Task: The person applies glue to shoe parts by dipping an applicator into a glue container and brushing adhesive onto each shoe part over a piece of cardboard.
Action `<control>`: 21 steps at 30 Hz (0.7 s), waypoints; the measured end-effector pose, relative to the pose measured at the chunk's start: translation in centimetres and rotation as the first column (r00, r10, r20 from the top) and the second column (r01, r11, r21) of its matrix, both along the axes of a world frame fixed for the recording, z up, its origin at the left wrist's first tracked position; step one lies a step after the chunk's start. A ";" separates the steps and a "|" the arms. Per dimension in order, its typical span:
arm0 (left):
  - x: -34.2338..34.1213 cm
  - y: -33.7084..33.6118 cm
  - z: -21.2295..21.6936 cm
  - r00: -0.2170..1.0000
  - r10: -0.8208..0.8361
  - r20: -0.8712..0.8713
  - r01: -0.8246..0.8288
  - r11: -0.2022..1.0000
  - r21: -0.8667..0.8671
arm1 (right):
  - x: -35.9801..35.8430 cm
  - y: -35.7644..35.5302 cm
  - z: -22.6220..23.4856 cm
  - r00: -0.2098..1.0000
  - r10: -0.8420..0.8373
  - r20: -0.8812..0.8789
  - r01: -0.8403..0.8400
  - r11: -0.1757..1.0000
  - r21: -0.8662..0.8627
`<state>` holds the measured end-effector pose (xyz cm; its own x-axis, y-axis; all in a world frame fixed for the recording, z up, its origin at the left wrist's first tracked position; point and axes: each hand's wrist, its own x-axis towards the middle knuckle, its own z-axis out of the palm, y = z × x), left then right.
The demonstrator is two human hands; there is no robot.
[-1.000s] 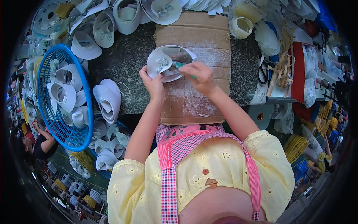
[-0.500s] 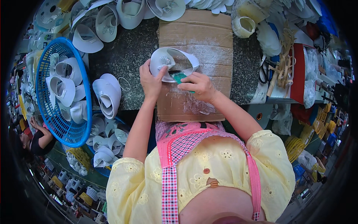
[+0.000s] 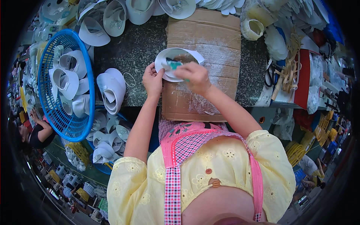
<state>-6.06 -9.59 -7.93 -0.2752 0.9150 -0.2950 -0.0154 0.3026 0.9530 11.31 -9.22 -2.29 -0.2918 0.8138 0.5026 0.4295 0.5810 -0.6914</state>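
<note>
My left hand [image 3: 153,80] grips the left edge of a white visor-shaped piece [image 3: 165,55], thumb on top and fingers round the rim. The piece is a looped band with a wide brim, held tilted over a sheet of cardboard [image 3: 202,32]. In my right hand [image 3: 194,78], the fingers close round a small green brush [image 3: 174,65] with a dark edge. Its head lies inside the loop, against the inner side of the piece. Motion blurs the brush, and my fingers hide its handle.
Left stands a blue basket [image 3: 88,71] of similar white pieces, with a nested stack [image 3: 111,90] beside it. More white pieces [image 3: 114,18] line the bench's back. A residue-coated container [image 3: 252,29] and tan strips [image 3: 292,73] lie right. A co-worker [image 3: 41,129] sits far left.
My right hand has moved the green brush up and to the left, deeper into the loop of the white piece. My left hand keeps its hold. The whole view has shifted slightly.
</note>
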 end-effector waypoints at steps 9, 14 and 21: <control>-0.3 0.9 1.2 0.998 -0.011 0.063 0.018 0.993 -0.116 | 0.2 2.2 -0.2 0.981 0.144 0.127 -0.147 0.989 0.012; 0.1 0.5 2.6 0.998 0.036 0.047 -0.028 0.986 -0.163 | 1.7 1.8 1.9 0.945 0.308 -0.107 -0.326 0.897 -0.300; 2.2 2.4 4.3 0.997 -0.028 -0.069 0.023 0.998 -0.064 | 2.1 4.9 0.6 0.979 -0.204 0.013 0.204 0.975 -0.083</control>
<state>-3.86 -7.19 -3.61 -0.2740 0.9022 -0.3332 0.0587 0.3615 0.9305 13.39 -4.33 -1.71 -0.1175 0.8955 0.4294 0.5366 0.4210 -0.7313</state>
